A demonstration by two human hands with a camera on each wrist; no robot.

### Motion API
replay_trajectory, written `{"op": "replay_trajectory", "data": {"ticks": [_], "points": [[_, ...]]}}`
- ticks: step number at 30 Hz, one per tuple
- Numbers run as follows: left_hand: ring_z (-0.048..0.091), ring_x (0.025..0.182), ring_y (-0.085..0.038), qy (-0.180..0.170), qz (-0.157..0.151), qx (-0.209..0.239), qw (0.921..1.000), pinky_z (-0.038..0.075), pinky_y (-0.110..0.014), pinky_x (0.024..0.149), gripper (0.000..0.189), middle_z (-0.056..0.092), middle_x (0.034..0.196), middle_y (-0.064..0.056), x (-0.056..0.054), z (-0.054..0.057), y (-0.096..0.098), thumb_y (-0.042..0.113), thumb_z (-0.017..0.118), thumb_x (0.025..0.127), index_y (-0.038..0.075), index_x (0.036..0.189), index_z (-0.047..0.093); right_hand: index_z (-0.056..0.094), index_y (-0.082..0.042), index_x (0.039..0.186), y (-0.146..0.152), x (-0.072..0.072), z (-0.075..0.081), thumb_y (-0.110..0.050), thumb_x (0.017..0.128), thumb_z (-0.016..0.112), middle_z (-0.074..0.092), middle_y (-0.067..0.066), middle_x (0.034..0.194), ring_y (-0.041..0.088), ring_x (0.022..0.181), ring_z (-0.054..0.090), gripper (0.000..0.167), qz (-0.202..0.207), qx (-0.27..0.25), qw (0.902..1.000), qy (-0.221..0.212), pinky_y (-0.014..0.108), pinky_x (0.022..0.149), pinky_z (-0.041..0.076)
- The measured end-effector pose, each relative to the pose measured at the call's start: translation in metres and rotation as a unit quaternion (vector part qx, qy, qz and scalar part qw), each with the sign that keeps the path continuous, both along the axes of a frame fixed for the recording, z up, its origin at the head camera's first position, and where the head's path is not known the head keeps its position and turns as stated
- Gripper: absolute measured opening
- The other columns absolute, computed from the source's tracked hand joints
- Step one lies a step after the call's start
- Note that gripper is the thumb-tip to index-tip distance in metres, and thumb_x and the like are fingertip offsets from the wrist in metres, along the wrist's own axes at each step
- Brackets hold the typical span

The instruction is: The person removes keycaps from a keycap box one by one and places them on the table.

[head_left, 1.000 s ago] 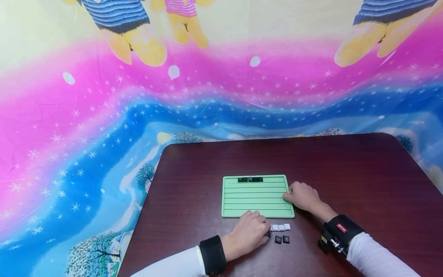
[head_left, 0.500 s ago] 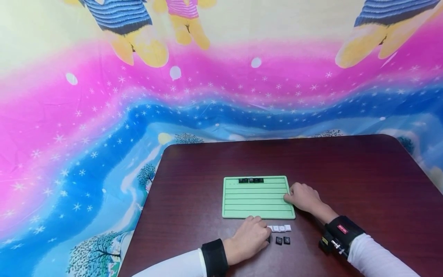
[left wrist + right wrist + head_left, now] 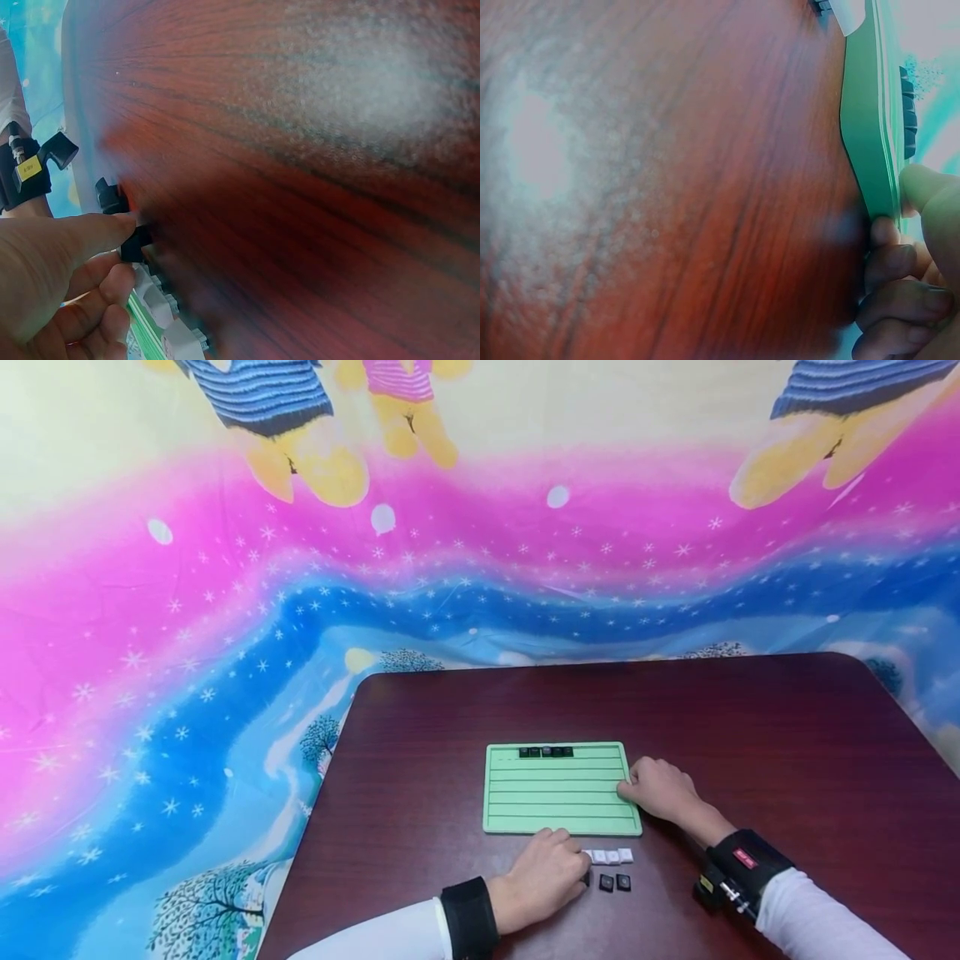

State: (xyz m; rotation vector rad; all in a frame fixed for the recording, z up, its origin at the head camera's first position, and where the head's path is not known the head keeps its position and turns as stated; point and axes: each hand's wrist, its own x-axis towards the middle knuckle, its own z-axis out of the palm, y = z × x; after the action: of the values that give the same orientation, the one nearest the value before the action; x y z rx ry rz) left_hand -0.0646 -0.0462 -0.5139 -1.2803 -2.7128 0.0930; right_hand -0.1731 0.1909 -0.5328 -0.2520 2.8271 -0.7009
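Black keycap [image 3: 136, 247] is pinched by the left hand [image 3: 543, 877], while the green board [image 3: 555, 794] is gripped at its edge by the right hand [image 3: 662, 787] — presumably for steadiness.

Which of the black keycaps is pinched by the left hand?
The leftmost visible black keycap off the green board, in the head view: the left hand pinches it, while the other black keycaps lie untouched.

From the head cam the left hand [image 3: 542, 875] mostly blocks the black keycap [image 3: 136, 247] it's pinching, and whatever's on the white keycaps [image 3: 612, 857] is too tiny to read.
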Motion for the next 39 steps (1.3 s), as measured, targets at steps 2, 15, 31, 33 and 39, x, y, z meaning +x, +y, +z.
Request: {"op": "replay_trajectory", "data": {"ticks": [2,15,31,33,39], "points": [[0.053,0.074,-0.004,-0.002,-0.001,0.001,1.0,0.034,-0.018,0.061,0.017,0.068,0.082,0.014,0.0,0.0,0.0,0.044,0.078,0.084,0.028,0.088,0.074,0.035,-0.02,0.053,0.0,0.0,0.0,-0.026,0.088,0.063,0.024,-0.009,0.052,0.009,0.048,0.021,0.045,0.002,-0.002,1.0,0.002,0.024,0.048,0.015],[0.052,0.072,-0.004,0.004,0.002,0.002,1.0,0.03,-0.018,0.059,0.02,0.066,0.082,0.015,-0.004,0.004,0.001,0.048,0.077,0.085,0.029,0.088,0.072,0.035,-0.02,0.053,0.001,0.001,0.001,-0.026,0.089,0.064,0.024,-0.009,0.052,0.008,0.048,0.021,0.046,0.006,-0.005,1.0,0.003,0.024,0.047,0.015],[0.056,0.076,-0.005,0.043,0.034,0.061,0.9966,0.037,-0.017,0.061,0.019,0.068,0.085,0.014,-0.029,0.018,-0.003,0.046,0.074,0.089,0.027,0.092,0.072,0.036,-0.02,0.054,0.0,0.0,0.0,-0.025,0.088,0.064,0.025,-0.009,0.051,0.009,0.047,0.021,0.045,0.007,-0.005,1.0,0.003,0.024,0.047,0.016],[0.058,0.079,-0.006,0.046,0.04,0.066,0.996,0.04,-0.018,0.063,0.02,0.069,0.088,0.013,-0.033,0.02,-0.004,0.045,0.073,0.09,0.026,0.094,0.073,0.036,-0.02,0.053,0.0,0.0,-0.001,-0.026,0.088,0.064,0.025,-0.009,0.051,0.009,0.047,0.022,0.045,0.007,-0.006,1.0,0.004,0.024,0.047,0.016],[0.061,0.084,-0.007,0.061,0.046,0.068,0.9947,0.044,-0.02,0.065,0.022,0.07,0.093,0.01,-0.042,0.027,-0.002,0.043,0.072,0.091,0.024,0.1,0.075,0.036,-0.02,0.053,0.001,-0.001,-0.002,-0.027,0.087,0.064,0.025,-0.009,0.051,0.008,0.046,0.022,0.045,0.008,-0.004,0.9999,0.006,0.024,0.046,0.017]]}}
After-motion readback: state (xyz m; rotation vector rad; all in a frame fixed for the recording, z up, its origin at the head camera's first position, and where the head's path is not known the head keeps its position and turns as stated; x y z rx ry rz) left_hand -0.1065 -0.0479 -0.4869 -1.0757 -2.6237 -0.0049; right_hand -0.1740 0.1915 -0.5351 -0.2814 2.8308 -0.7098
